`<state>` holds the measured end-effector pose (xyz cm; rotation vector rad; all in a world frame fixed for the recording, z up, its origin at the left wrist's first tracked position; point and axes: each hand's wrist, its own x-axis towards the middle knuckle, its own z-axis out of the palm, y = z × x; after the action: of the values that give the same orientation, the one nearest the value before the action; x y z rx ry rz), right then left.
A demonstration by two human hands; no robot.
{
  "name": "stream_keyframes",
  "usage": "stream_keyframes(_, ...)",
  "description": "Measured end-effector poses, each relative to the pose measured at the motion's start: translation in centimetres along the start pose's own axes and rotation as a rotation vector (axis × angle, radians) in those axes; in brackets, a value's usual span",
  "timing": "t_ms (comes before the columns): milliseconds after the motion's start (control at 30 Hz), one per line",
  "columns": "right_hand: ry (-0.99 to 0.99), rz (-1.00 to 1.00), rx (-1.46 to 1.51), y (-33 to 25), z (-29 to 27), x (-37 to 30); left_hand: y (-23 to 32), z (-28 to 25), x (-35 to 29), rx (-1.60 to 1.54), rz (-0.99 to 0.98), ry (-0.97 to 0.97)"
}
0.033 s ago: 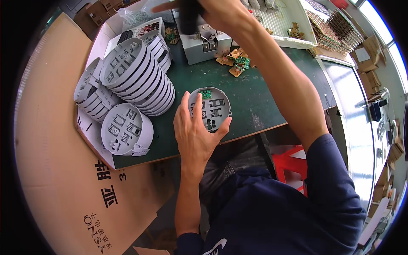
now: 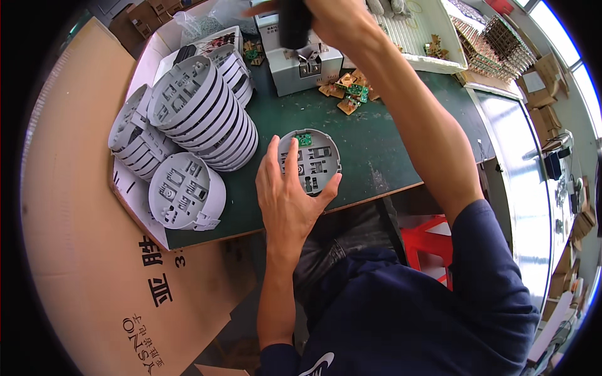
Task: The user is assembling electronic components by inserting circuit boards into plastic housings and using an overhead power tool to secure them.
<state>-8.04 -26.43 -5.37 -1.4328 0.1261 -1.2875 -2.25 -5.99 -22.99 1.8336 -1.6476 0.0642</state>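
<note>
From here I lose the top of the right hand (image 2: 342, 22) at the upper edge of view, and the dark tool (image 2: 295, 25) in its grip is cut off there too, too blurred to name. That tool hides part of the silver box (image 2: 295, 78). The left hand (image 2: 288, 194) covers the lower left of the grey round casing (image 2: 322, 139). Parts on the little circuit boards (image 2: 350, 89) are too small to tell apart, and the dark blue shirt (image 2: 414, 301) hides some of the red stool (image 2: 429, 244)

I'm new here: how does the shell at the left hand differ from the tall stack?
The shell is single; the tall stack is many pieces. The left hand holds the shell, not the stack. The shell bears a green board; none shows in the stack's top. Both are grey.
</note>
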Motion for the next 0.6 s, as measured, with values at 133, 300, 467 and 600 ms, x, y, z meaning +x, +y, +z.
stream_keyframes(133,0.05,-0.125,-0.245,0.8,-3.1,0.8,0.1,0.0,0.0,0.001,0.0,-0.003)
stream_keyframes(300,0.166,-0.178,-0.386,1.7,-3.0,1.0,0.5,0.1,0.3,0.0,-0.002,-0.002)
stream_keyframes(467,0.092,-0.059,-0.359,1.4,-2.5,0.6,0.5,-0.1,0.1,-0.011,-0.043,-0.01)
stream_keyframes(600,0.102,-0.043,-0.412,-0.4,-0.7,-3.6,0.4,0.4,0.3,0.038,-0.011,0.003)
